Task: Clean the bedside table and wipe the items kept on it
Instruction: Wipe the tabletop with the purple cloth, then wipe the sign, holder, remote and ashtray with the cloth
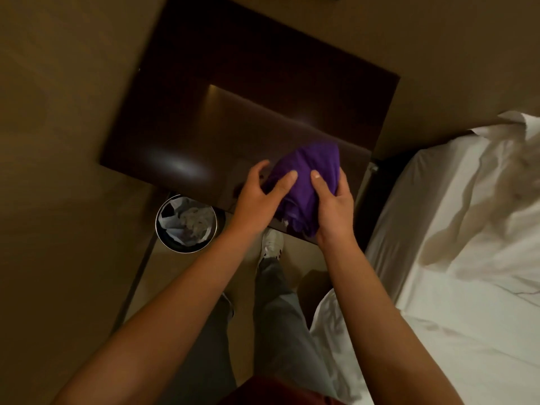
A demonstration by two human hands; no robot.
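**Purple cloth gathered in both hands over the front of the bedside counter**

The person stands in front of the dark wooden counter (222, 121) and holds a bunched purple cloth (304, 182) above its front right part. The right hand (333, 209) grips the cloth from the right side; its thumb lies over the fabric and the other fingers are wrapped behind it, out of view. The left hand (260, 194) rests against the left side of the bundle with its fingers (285, 182) only lightly bent, pressing more than gripping. It looks as if the cloth is being folded or reshaped before wiping.

No items can be seen on the counter top, but the surface is very dark and glossy, so small things could be hidden.

Risks, in my judgement:
- The cloth is a thick lump. If it goes down like this, only a small part will touch the wood and streaks may stay on the shiny surface.
- A loose end hangs near the front edge, above the floor beside the waste bin (186, 223). If the grip loosens, the cloth may fall there and get dirty.
- The white bed (455, 229) is just beside the counter; a wide stroke to the right could drag dust onto the sheet.
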